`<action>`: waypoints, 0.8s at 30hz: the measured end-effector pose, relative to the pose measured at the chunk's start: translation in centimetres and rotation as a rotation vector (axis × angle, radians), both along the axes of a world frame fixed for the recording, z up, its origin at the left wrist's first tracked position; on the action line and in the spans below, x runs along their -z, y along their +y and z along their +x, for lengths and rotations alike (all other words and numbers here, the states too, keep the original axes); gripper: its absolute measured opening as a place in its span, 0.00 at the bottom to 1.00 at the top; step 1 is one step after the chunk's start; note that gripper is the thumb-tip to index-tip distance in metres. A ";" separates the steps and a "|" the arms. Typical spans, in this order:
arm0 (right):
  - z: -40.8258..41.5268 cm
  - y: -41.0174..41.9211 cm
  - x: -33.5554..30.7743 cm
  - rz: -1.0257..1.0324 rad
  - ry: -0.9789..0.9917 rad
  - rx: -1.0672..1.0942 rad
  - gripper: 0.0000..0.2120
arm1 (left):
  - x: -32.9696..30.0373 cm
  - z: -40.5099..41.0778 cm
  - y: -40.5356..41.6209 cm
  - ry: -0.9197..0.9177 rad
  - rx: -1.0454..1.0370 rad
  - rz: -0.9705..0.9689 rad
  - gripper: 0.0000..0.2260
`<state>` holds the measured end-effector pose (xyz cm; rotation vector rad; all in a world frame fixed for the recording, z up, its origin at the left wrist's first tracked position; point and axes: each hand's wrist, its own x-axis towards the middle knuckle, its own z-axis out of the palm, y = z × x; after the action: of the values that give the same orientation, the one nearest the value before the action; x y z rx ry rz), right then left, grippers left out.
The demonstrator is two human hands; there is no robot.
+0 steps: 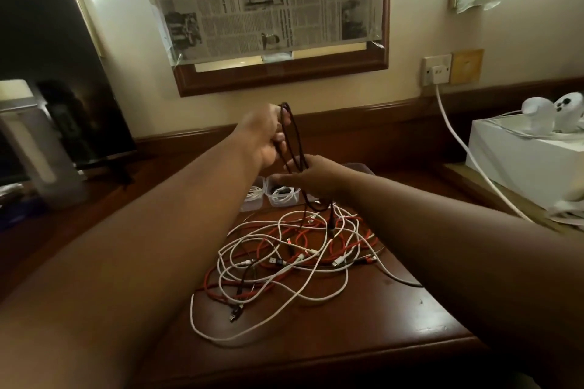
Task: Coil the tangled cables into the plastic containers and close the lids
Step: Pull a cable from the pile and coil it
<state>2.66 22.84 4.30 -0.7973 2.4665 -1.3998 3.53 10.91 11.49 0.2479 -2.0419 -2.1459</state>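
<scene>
**Winding the dark cable before it goes in a container**

Going left to right: my left hand (pixel 268 139) is raised above the far part of the surface (pixel 410 303), its fingers curled round the top of a dark cable (pixel 295 142) that already hangs in a couple of loose loops. My right hand (pixel 316 177) sits just beside and below it, pinching the lower run of the same cable. From there the cable drops to the tangle (pixel 294 249) of white and red cables lying on the middle of the surface. Its plug end appears to dangle right over that heap.

As I judge it, the step in hand is winding this one cable into a neat coil. To do it well I would keep the left hand as the fixed anchor and let the right hand feed each new turn up to it, matching the size of the loops already made. I would draw the tail up slowly, because it looks to pass among the white cables and a quick pull could drag the whole heap along.

The containers (pixel 281 193) stand at the far edge, partly hidden behind my right hand; two seem to hold coiled white cables already. The coil should stay small enough to drop into a free one; where the lids are I cannot tell.
</scene>
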 end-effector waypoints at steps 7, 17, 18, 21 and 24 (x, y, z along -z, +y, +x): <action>-0.4 -1.2 -0.7 -0.039 -0.020 0.240 0.20 | -1.3 1.5 1.7 0.205 0.064 0.132 0.10; -1.8 2.3 -3.1 -0.493 -0.097 0.444 0.25 | 12.1 1.1 -0.2 -0.072 0.358 -0.603 0.12; -1.9 2.6 -3.4 -0.549 -0.087 0.466 0.24 | 12.8 0.9 -0.5 -0.078 0.312 -0.653 0.12; -2.9 3.6 -4.1 -0.637 -0.003 0.507 0.22 | 13.2 0.1 -1.5 -0.085 0.143 -0.604 0.15; -3.4 4.5 -4.1 -0.367 0.110 0.504 0.21 | 11.5 -0.8 -2.4 -0.104 -0.046 -0.378 0.14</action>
<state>-0.78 27.38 8.44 -0.3156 2.6483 -2.0730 2.73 8.55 -0.02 0.3547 -2.4195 -1.7067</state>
